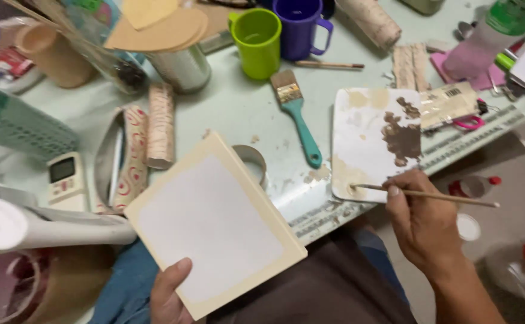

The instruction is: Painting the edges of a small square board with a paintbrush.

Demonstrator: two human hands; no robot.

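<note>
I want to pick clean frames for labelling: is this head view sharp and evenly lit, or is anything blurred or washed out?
Head view: soft, even light and faint shadows; the white board in the left hand looks slightly washed out; the right hand with the thin brush on the palette is fairly sharp; the edges, like the paper roll, are blurred.

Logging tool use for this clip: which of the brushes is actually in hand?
The thin wooden-handled brush, held by the right hand, tip on the white palette. The flat teal-handled brush and another thin brush lie untouched.
</note>
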